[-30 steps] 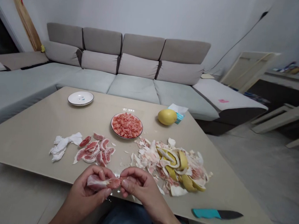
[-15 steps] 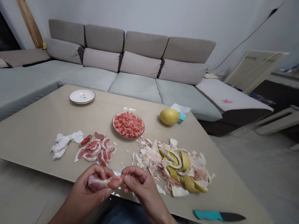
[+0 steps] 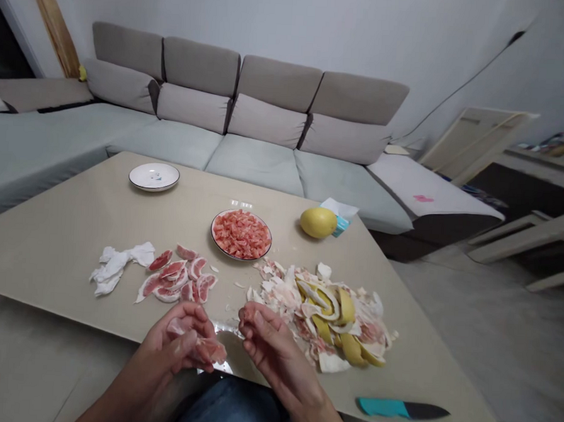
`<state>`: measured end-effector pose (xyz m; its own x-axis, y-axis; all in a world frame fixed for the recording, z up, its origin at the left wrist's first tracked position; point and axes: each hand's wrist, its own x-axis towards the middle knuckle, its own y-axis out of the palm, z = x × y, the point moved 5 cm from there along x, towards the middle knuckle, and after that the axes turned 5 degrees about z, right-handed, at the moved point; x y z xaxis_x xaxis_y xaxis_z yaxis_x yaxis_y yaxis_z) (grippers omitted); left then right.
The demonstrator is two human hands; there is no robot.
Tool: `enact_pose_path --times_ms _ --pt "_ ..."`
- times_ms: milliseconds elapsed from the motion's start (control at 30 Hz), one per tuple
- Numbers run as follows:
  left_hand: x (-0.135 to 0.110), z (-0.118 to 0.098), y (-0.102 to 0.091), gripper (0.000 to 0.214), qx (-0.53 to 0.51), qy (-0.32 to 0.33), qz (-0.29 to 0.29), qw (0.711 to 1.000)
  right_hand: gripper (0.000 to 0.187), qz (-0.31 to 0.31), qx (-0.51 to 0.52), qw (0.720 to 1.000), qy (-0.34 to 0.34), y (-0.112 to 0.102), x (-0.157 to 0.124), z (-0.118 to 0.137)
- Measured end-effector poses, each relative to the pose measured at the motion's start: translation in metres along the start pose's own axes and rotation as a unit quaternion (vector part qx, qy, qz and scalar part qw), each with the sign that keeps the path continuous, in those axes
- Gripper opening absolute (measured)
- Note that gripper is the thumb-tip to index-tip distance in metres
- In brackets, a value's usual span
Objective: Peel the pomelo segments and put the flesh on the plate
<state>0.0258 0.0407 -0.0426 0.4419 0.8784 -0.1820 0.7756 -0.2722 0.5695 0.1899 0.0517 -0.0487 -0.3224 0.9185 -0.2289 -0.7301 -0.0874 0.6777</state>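
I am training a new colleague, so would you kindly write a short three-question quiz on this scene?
1. Which hand holds the pink pomelo segment: the left hand or the right hand?
2. True or false: the teal-handled, black-bladed kitchen knife lies nearer the person than the whole yellow pomelo.
3. What fills the round white ceramic plate beside the heap of yellow pomelo peel?

Key: 1. The left hand. 2. True. 3. Small pieces of pink pomelo flesh.
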Motion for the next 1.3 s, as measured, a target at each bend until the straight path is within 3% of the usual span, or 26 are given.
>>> enact_pose_path --times_ms 233,333,400,500,667,767,933,1067,1133,1200,1233,1300 --pt "0.013 0.003 0.011 0.022 0.002 -0.033 -0.003 0.999 0.025 0.011 0.005 1.0 0.019 0.006 0.002 -0.002" --pt "0.017 0.005 0.009 0.023 0.002 -0.039 -0.027 0.999 0.027 -0.013 -0.075 0.997 -0.019 -0.001 0.012 0.012" --pt "0.018 0.007 0.005 0.024 -0.003 -0.045 -0.047 0.998 0.029 -0.062 -0.187 0.977 -0.086 -0.013 0.028 0.035" --pt "0.017 0.012 -0.001 0.024 -0.028 -0.049 -0.069 0.996 0.039 -0.153 -0.319 0.919 -0.177 -0.037 0.067 0.078" --pt "0.014 0.018 -0.015 0.028 -0.054 -0.062 -0.078 0.994 0.047 -0.207 -0.389 0.875 -0.201 -0.063 0.139 0.122" --pt "0.014 0.019 -0.025 0.029 -0.064 -0.059 -0.086 0.992 0.046 -0.225 -0.443 0.843 -0.203 -0.066 0.154 0.133" --pt "0.015 0.015 -0.034 0.029 -0.092 -0.05 -0.119 0.987 0.048 -0.238 -0.532 0.789 -0.194 -0.068 0.117 0.134" --pt "0.014 0.011 -0.025 0.025 -0.13 -0.044 -0.12 0.983 0.026 -0.166 -0.6 0.771 -0.135 -0.062 0.061 0.107" --pt "0.014 0.01 -0.016 0.023 -0.132 -0.039 -0.101 0.985 0.025 -0.125 -0.618 0.768 -0.112 -0.051 0.032 0.088" --pt "0.012 0.008 -0.007 0.022 -0.122 -0.033 -0.079 0.989 0.034 -0.08 -0.65 0.744 -0.131 -0.031 0.004 0.071" --pt "0.011 0.007 -0.002 0.022 -0.114 -0.031 -0.069 0.991 0.03 -0.088 -0.653 0.74 -0.131 -0.023 -0.007 0.065" --pt "0.007 0.005 0.007 0.022 -0.1 -0.031 -0.052 0.993 0.021 -0.082 -0.633 0.762 -0.112 -0.007 -0.025 0.05"
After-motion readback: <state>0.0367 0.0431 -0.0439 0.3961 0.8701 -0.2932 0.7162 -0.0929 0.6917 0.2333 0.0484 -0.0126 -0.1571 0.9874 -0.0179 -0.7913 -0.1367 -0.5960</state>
